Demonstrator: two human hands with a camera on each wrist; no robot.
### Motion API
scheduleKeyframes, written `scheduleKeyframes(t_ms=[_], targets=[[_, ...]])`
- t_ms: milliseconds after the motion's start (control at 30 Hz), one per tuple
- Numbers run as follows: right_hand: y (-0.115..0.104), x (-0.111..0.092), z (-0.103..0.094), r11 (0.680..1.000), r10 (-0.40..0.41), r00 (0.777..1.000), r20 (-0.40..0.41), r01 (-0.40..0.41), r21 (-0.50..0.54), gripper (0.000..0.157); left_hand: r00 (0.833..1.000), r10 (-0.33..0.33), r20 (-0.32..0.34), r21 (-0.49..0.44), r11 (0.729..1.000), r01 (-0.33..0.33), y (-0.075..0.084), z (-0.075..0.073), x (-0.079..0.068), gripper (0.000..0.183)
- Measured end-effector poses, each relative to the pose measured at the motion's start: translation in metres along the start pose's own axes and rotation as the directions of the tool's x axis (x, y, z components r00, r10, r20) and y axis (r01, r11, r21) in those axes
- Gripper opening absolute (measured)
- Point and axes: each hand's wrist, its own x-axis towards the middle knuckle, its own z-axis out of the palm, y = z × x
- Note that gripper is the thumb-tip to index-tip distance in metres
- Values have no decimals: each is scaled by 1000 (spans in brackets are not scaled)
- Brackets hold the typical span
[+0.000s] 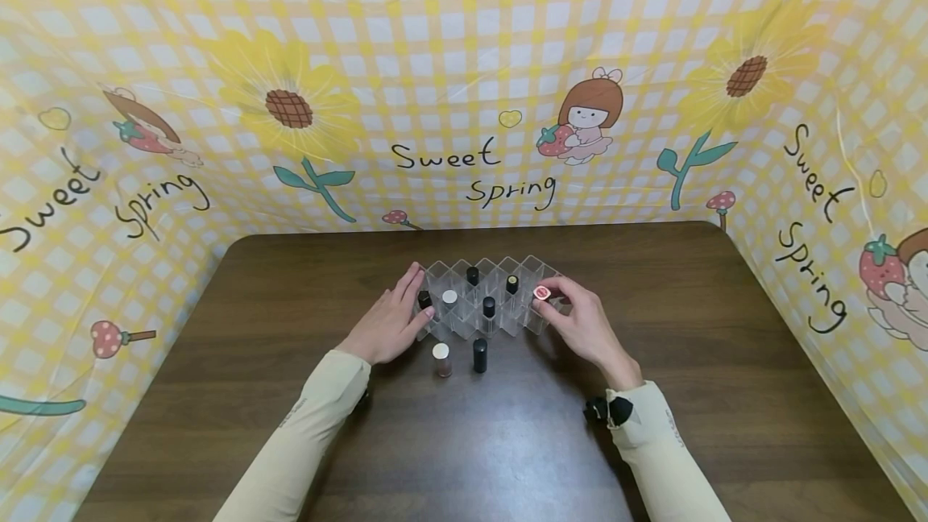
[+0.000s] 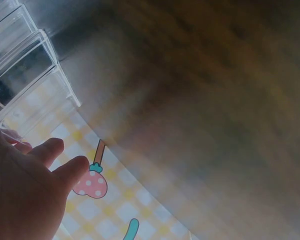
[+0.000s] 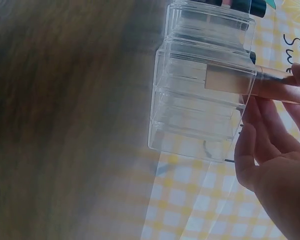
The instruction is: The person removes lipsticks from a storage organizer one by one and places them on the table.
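A clear acrylic lipstick organizer (image 1: 532,266) with diamond-shaped compartments stands on the table. My right hand (image 1: 586,325) pinches a lipstick tube (image 1: 541,293) at the organizer's right end. In the right wrist view this rose-gold lipstick tube (image 3: 277,90) has its lower part inside a compartment. My left hand (image 1: 387,325) rests against the organizer's left end with its fingers extended, the thumb close to a black-capped tube (image 1: 424,299). Other compartments hold a white-capped tube (image 1: 449,297) and several dark-capped tubes (image 1: 489,307). In the left wrist view the left fingertips are partly hidden behind the organizer.
In front of the organizer, a white-capped tube (image 1: 441,360) and a black tube (image 1: 480,355) stand upright on the dark wooden table (image 1: 246,345). Yellow checked cloth (image 1: 464,63) rises behind the table and along both sides.
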Motion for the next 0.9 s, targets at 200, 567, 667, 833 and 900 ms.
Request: scheduleKeyframes(t_ms=[200,567,667,833,900], targets=[[0,-1,-1,1000,-4,1000,13,4,22,22,1000,1,-7,0,1000,-1,0,0,0,73],[1,-1,-1,999,-15,1000,16,15,33,27,1000,2,-12,-3,1000,-2,0,0,0,72],[1,-2,-1,999,-16,1000,21,15,38,31,1000,1,-13,-4,1000,-1,0,1,0,70],[-1,-3,-3,999,-16,1000,19,15,37,35,1000,-2,-12,-1,1000,2,0,1,0,70],[0,-3,-3,999,-8,1000,18,8,35,35,1000,-2,-13,0,1000,2,1,1,0,70]])
